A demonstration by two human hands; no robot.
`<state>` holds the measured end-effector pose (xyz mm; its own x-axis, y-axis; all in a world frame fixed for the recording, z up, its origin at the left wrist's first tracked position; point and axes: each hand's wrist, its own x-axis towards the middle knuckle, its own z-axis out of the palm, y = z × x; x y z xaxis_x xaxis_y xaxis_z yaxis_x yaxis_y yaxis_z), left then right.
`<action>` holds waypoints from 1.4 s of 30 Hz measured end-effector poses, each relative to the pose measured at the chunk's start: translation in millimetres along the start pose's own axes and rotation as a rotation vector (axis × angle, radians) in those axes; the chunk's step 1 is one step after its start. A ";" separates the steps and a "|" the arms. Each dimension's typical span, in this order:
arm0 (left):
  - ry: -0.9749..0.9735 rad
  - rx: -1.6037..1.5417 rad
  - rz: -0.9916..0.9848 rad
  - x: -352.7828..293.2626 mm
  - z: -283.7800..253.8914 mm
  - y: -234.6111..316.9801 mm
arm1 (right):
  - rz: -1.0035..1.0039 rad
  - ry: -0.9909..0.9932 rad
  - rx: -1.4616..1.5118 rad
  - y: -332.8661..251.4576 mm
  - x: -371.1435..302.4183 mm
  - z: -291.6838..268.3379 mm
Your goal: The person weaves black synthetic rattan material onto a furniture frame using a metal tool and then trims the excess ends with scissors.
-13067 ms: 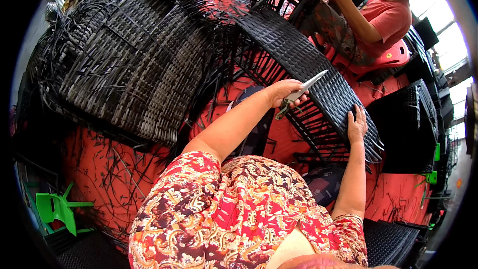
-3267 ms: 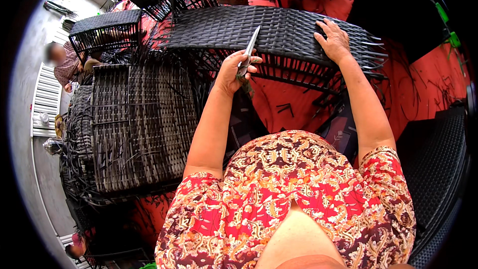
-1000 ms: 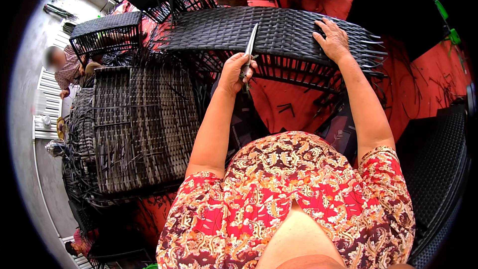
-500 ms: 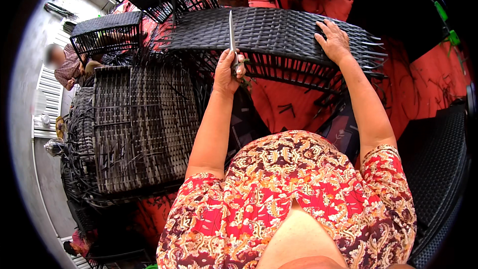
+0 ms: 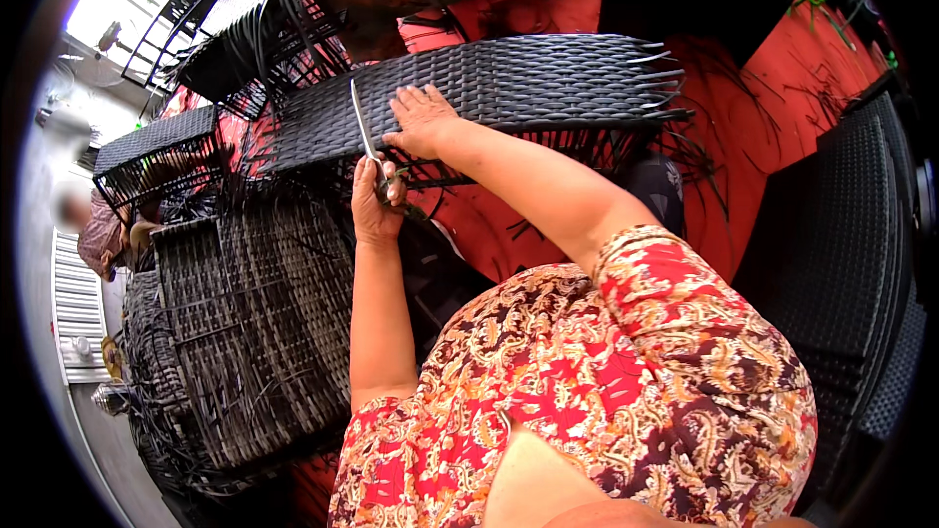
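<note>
In front of me lies a long, black woven wicker furniture piece [image 5: 558,78], with loose strand ends sticking out at its right end and thin frame bars along its near side. My left hand [image 5: 376,203] is closed round the handle of what look like scissors [image 5: 363,120]. Their long silver blades point up and away, together, over the near edge of the weave. Dark greenish wrapping shows at the handle, which my fingers partly hide. My right hand [image 5: 423,123] rests flat on the woven top with fingers spread, just right of the blades.
Left of me stands a greyish-brown woven wicker piece [image 5: 249,323]. Beyond it are a small black woven piece [image 5: 156,142] and a person [image 5: 101,235]. Black woven panels [image 5: 831,264] lean at the right. Cut strands litter the red floor covering [image 5: 748,156].
My right hand has slid left along the weave, from near the right end to beside the scissors. The view has shifted, and the blades now tilt leftward.
</note>
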<state>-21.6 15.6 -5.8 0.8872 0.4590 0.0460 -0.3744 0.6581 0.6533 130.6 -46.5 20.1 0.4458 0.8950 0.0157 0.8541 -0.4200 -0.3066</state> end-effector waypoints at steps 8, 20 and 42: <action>-0.002 0.017 -0.021 0.6 8.2 -4.5 | 0.042 0.069 -0.012 34.5 -21.8 0.0; -0.062 -0.020 -0.027 4.5 4.7 -8.9 | 0.251 0.148 -0.211 154.5 -109.1 -45.6; 0.026 -0.130 0.124 -25.3 -34.7 28.9 | 0.583 0.090 -0.258 218.0 -109.9 -51.8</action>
<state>-64.2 43.7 -14.3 0.8253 0.5559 0.0995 -0.5140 0.6663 0.5402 281.7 -244.2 0.8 0.8675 0.4974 -0.0012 0.4967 -0.8664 -0.0501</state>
